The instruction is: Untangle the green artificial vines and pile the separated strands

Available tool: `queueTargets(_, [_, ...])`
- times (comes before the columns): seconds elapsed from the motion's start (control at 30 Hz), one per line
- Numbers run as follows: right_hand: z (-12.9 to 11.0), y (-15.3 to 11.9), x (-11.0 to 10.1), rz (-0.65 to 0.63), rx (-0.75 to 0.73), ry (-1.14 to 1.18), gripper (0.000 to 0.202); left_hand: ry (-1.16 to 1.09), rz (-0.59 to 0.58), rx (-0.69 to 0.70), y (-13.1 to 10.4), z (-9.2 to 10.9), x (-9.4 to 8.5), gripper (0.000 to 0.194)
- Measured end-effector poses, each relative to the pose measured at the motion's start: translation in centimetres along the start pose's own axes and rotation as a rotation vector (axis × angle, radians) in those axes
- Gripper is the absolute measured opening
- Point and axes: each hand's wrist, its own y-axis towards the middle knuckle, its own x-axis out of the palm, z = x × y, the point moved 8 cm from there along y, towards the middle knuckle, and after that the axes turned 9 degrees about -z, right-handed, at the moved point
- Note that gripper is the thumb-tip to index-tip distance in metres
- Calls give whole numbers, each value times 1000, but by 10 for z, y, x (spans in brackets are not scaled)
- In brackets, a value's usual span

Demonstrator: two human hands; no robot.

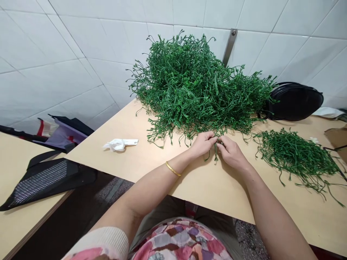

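Observation:
My left hand [204, 144] and my right hand [229, 149] meet over the table at the front of a big heap of green artificial plant stems [187, 83]. Between my fingertips is a small green stem [215, 153], its lower end hanging down toward me. Both hands pinch at its upper part, thumbs and forefingers nearly touching. Another thin strand hangs beside it, under the left fingers. A smaller pile of similar green stems [298, 153] lies to the right of my right hand.
A crumpled white tissue [119, 144] lies on the light wooden table [162, 169], left of my hands. Behind the smaller pile stands a black round bag [296, 101]. A black mesh bag [43, 180] rests on another table at left. White tiled walls [108, 36] close off the back.

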Motion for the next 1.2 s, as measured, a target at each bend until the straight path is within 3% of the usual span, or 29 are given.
queueTargets(0.23, [6,0,2,-34,94,325,13,-274,-170,-48,2,-1,2,29])
queueTargets(0.4, [8,-2,1,-55,94,464,19,-265,-212,-52,1,0,3,28])
queueTargets(0.53, [3,-2,-1,-72,82,284,24,-147,-170,-51,3,-2,3,30])
queueTargets(0.73, [0,-5,-6,-64,195,-337,25,10,18,-45,7,-5,5,32])
queueTargets(0.83, [-10,-12,-8,-75,220,-436,22,90,67,-36,7,-4,8,34])
queueTargets(0.97, [-48,-34,-2,-197,36,-152,24,91,211,-27,9,-4,-4,34])
queueTargets(1.03, [-59,-44,-10,-154,-11,52,27,36,211,-25,9,-5,-7,34])
queueTargets(1.13, [-39,-49,-33,108,113,438,33,-95,73,1,7,-3,-2,33])
queueTargets(1.2, [-15,-48,-37,208,208,687,39,-209,31,18,3,-1,-3,32])
